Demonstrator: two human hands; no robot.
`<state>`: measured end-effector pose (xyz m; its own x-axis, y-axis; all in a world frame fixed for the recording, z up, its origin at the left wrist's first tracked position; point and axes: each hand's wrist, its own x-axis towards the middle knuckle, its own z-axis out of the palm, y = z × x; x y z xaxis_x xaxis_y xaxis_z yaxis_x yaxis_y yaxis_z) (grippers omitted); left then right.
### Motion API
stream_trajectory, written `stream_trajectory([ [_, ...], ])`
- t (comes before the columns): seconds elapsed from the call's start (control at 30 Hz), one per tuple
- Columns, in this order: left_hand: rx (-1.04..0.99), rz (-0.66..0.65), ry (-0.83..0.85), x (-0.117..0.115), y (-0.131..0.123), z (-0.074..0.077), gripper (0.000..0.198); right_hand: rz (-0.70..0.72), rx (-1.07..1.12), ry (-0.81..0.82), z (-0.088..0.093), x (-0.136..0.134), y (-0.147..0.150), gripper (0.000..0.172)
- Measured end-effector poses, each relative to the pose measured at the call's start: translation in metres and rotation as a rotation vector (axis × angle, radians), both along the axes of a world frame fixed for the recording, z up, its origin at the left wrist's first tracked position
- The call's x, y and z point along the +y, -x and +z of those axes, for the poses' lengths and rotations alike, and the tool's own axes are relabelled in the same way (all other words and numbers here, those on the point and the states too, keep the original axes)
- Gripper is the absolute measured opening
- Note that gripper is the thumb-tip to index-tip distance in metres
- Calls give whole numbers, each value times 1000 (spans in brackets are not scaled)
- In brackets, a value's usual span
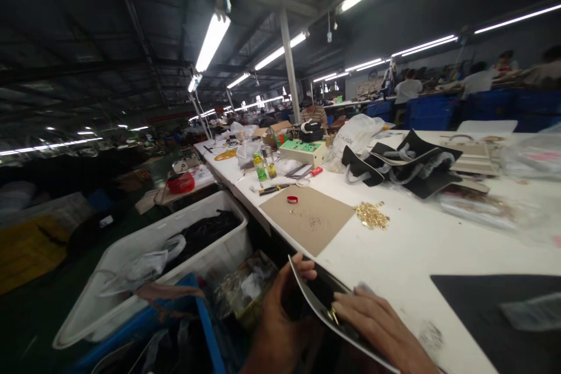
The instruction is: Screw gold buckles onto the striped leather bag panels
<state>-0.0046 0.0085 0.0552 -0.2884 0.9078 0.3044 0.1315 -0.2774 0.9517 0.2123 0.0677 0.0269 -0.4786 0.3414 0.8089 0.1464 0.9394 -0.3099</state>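
Observation:
My left hand (pixel 276 315) grips the near edge of a flat black leather piece with a pale rim (pixel 313 295), thumb curled over its top. My right hand (pixel 374 321) lies on the piece's upper face, its fingers pinching a small gold fitting (pixel 333 317) against it. The piece overhangs the front edge of the white worktable (pixel 407 245). Further up the table lie a pile of small gold fittings (pixel 371 215) and a brown cardboard sheet (pixel 307 216) with a red ring (pixel 292 199) on it.
A white bin of black material (pixel 166 257) and a blue crate (pixel 175 327) stand left of the table. Black bag parts (pixel 407 166), a green box (pixel 302 152), bottles (pixel 263 166) and plastic bags lie farther along. A black mat (pixel 495 315) lies at the right. Other people work at far benches.

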Motion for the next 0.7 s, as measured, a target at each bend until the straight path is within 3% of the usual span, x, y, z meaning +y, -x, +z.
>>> stream_trajectory([
  [0.07, 29, -78, 3, -1, 3, 9, 79, 66, -12, 26, 11, -5, -7, 46],
  [0.17, 75, -180, -72, 3, -2, 26, 40, 103, -29, 139, 26, -10, -20, 45],
  [0.23, 90, -277, -139, 8, -10, 38, 26, 117, -21, 190, 32, -12, -28, 43],
  [0.37, 186, -435, -244, 12, -26, 53, 22, 112, 29, 264, 32, -15, -43, 37],
  [0.5, 232, -528, -283, 13, -37, 51, 17, 90, 33, 362, 28, -20, -54, 36],
  [0.7, 235, -459, -310, 18, -42, 38, 39, 59, 56, 406, 29, -17, -58, 36],
])
